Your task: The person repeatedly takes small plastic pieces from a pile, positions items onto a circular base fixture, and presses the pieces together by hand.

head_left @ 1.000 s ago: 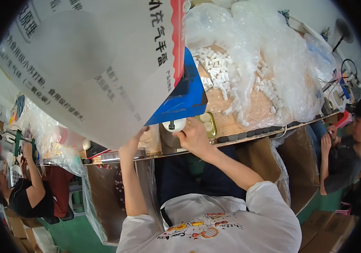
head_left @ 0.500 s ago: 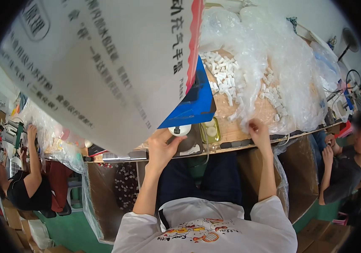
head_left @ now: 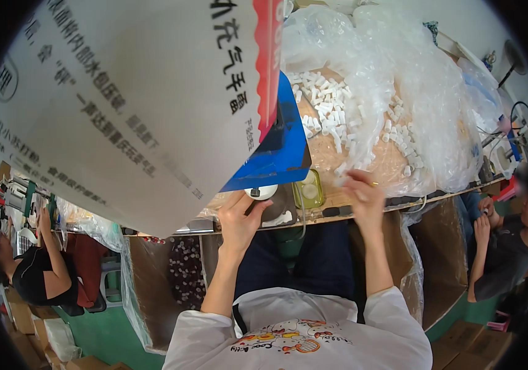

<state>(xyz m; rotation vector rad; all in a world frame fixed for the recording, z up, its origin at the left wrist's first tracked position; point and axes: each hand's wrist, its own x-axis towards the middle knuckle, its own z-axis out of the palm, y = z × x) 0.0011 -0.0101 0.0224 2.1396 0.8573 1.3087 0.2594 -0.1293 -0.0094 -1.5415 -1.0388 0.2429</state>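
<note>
My left hand (head_left: 239, 216) has thumb and fingers closed round a white rounded piece (head_left: 262, 192) with a dark square on it, just under the front edge of a blue machine housing (head_left: 285, 163). My right hand (head_left: 365, 197) is above the table edge, blurred, its fingers bent together. Something small and pale shows at its fingertips, too smeared to name. Between the hands sits a yellow-green rectangular dish (head_left: 309, 190) with round pale contents. Beyond the right hand, many small white plastic tube-like pieces (head_left: 331, 111) lie on the wooden table.
A large printed sheet (head_left: 134, 123) hides much of the upper left. Crumpled clear plastic (head_left: 424, 123) covers the table's right side. Open cardboard boxes (head_left: 439, 259) stand below the edge; one on the left holds dark red and white pieces (head_left: 185, 268). Co-workers sit at both sides.
My right hand has moved left from the clear plastic toward the dish. My left hand stays at the white rounded piece. The view has shifted slightly, with the printed sheet lying farther left.
</note>
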